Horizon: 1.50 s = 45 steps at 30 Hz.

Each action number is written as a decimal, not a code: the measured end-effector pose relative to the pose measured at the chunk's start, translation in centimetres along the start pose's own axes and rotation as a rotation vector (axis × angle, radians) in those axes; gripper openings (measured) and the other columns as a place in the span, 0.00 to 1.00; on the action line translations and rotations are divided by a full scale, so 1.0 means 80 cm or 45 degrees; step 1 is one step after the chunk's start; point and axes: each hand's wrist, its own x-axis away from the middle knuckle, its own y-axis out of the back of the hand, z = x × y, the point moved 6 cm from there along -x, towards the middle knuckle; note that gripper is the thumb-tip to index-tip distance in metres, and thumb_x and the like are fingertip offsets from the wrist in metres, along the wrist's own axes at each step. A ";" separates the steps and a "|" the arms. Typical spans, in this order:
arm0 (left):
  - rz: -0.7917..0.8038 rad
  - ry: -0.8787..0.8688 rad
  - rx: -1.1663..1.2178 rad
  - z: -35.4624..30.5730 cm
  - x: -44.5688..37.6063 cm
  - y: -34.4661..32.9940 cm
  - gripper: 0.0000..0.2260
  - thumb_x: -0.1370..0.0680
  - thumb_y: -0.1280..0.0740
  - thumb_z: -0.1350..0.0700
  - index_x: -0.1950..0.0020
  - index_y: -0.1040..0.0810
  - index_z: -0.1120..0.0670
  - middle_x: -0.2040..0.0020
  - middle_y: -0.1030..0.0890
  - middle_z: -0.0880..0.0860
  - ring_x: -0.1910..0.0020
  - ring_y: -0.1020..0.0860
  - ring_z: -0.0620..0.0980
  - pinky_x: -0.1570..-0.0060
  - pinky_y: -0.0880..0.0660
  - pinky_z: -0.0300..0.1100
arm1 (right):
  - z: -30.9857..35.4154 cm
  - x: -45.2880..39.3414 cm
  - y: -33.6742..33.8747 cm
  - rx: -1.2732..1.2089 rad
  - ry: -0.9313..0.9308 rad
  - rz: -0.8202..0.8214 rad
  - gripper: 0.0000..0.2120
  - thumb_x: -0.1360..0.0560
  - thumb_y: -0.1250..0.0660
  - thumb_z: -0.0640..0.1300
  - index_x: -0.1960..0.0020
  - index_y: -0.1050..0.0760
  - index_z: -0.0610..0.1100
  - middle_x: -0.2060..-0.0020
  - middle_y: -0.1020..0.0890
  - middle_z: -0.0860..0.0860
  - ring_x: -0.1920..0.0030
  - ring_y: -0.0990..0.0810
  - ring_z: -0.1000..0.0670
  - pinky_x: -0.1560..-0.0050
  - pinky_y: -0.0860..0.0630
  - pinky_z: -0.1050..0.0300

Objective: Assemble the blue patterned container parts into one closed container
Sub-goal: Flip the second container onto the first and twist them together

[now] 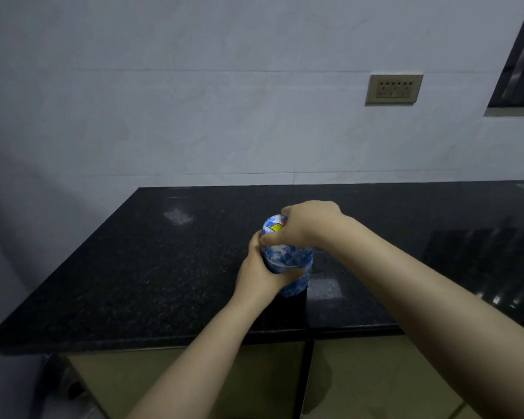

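Observation:
A blue and white patterned container [288, 258] stands on the black stone counter [164, 267], near its front middle. Its rounded top part carries a small yellow sticker [276, 227]. My left hand [262, 273] wraps around the lower body from the left, thumb across the front. From above and the right, my right hand [306, 225] covers the top part, fingers curled over it. The seam between the upper and lower parts shows as a pale band below my right hand. Both hands hide much of the container.
A tiled wall rises behind the counter, with a wall socket [393, 89] at the upper right and a window frame [518, 65] at the far right. Cabinet doors [194, 376] hang below the counter's front edge. The counter's left end lies near a wall corner.

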 end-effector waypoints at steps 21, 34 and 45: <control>-0.012 0.027 -0.022 0.003 0.001 0.000 0.39 0.38 0.23 0.51 0.32 0.36 0.52 0.39 0.24 0.51 0.44 0.23 0.50 0.48 0.23 0.48 | -0.018 0.000 -0.014 -0.348 0.102 -0.007 0.32 0.37 0.33 0.63 0.40 0.33 0.46 0.57 0.24 0.51 0.55 0.25 0.46 0.63 0.31 0.55; -0.216 0.013 -0.097 0.027 -0.020 0.038 0.24 0.33 0.25 0.61 0.40 0.29 0.56 0.49 0.23 0.50 0.62 0.24 0.43 0.63 0.30 0.27 | -0.040 0.005 -0.064 -1.009 0.108 -0.297 0.33 0.33 0.30 0.56 0.32 0.37 0.49 0.64 0.27 0.59 0.59 0.26 0.52 0.63 0.32 0.59; -0.234 -0.053 -0.110 0.016 -0.014 0.047 0.23 0.30 0.28 0.61 0.37 0.30 0.55 0.41 0.25 0.50 0.46 0.26 0.48 0.47 0.30 0.42 | -0.055 0.012 -0.055 -1.068 0.083 -0.403 0.33 0.31 0.33 0.47 0.29 0.40 0.49 0.58 0.22 0.56 0.56 0.23 0.51 0.54 0.27 0.54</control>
